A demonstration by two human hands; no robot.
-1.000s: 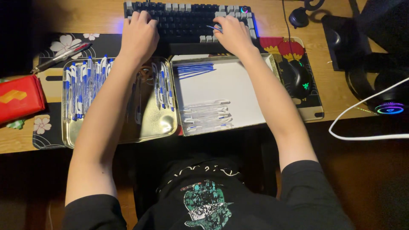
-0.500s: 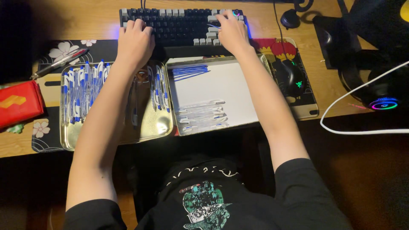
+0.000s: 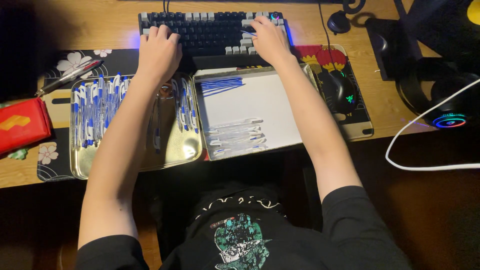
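Both hands rest on a dark keyboard at the back of the wooden desk. My left hand lies over the keyboard's left end, fingers spread on the keys. My right hand lies over its right end and appears to hold a thin blue refill between the fingers. In front of the keyboard a metal tray holds several blue and white pens. Beside it a second tray with a white lining holds blue refills and clear pen barrels.
A black mouse sits on a patterned mat to the right. Headphones with a glowing ring and a white cable lie at far right. A red pouch and a pen lie at left.
The view has shifted slightly, so the desk appears a little further left. Both hands stay on the keyboard, with the fingers moving slightly on the keys.
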